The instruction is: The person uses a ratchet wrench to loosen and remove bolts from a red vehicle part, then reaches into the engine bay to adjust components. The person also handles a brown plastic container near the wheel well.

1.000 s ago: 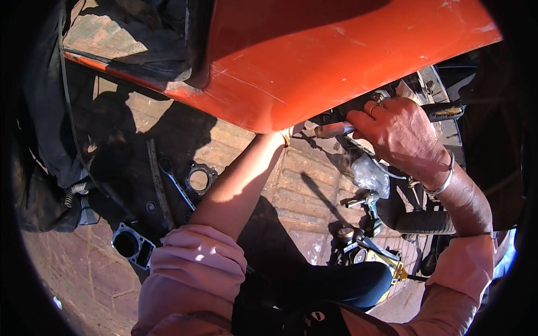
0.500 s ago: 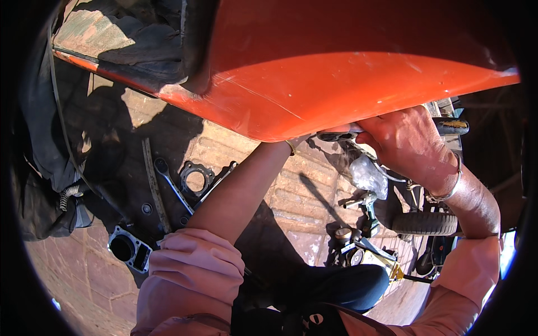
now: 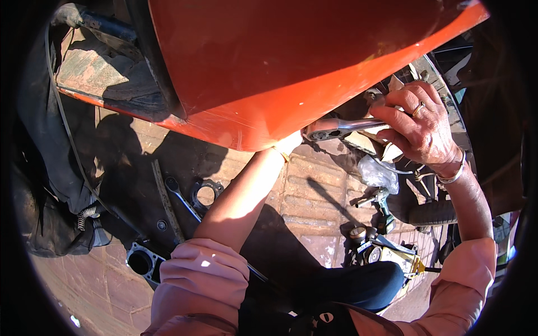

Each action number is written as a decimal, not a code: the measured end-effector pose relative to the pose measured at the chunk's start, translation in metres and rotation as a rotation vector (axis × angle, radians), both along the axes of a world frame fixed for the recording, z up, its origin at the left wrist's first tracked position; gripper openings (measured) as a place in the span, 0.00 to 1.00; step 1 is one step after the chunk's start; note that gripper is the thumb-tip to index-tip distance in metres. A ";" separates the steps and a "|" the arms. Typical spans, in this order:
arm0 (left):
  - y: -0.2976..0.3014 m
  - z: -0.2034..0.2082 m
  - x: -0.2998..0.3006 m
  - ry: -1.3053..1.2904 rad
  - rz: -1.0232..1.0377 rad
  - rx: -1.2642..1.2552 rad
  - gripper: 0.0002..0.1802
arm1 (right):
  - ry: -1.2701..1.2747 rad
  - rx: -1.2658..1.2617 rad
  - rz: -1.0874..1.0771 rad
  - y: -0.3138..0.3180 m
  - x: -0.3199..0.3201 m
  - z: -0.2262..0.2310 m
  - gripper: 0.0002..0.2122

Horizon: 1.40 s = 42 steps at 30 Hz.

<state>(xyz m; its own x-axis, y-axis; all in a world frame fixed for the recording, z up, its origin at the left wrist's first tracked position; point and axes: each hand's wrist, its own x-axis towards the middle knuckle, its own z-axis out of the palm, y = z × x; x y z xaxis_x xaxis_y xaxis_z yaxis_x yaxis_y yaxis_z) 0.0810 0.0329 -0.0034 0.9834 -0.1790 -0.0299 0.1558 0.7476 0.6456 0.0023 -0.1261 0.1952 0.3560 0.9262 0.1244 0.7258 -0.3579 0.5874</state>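
Your right grip (image 3: 417,126) is curled at the end of a silver wrench (image 3: 330,131), with the thumb and the first finger at the two sides of its handle. The fingers are nearly closed there, but I cannot tell how firmly they press. The wrench goes from this grip to the left, and its thick head is just beside your left grip (image 3: 290,144), close to the lower edge of the orange panel (image 3: 263,103).

Of your left grip only the part near the wrist is seen, in bright sunlight. The fingers go out of sight at the panel's edge, so I cannot tell how far it is open or what it has hold of.

The panel extends above the left grip. Below the right grip, nearer to your body, lies a clear plastic bag (image 3: 378,173), and further below is a drill-like power tool (image 3: 384,210). A black tyre (image 3: 431,213) is to the right of this tool. To the left of your left grip, well apart from it, a spanner (image 3: 182,199), a metal strip (image 3: 167,199) and a dark metal ring (image 3: 197,194) rest on the floor (image 3: 314,196). A metal block (image 3: 152,262) with a round hole is farther from this grip, beside your pink sleeve (image 3: 202,266).
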 end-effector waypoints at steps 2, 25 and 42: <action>-0.002 -0.006 0.001 0.006 -0.029 -0.077 0.15 | -0.073 0.029 -0.101 -0.018 -0.007 0.009 0.17; -0.032 0.000 -0.073 -0.935 0.946 1.508 0.30 | -0.133 0.424 -0.070 -0.065 0.000 -0.023 0.17; -0.028 0.004 -0.072 -0.983 0.965 1.612 0.30 | -0.206 0.483 -0.092 -0.074 0.001 -0.046 0.17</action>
<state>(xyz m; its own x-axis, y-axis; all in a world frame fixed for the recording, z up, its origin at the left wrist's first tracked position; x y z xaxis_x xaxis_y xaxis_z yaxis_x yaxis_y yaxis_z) 0.0093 0.0052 0.0007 0.5133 -0.0822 0.8543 -0.5510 -0.7947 0.2546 0.0034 -0.2000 0.1496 0.3558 0.7123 0.6051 0.5658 -0.6795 0.4672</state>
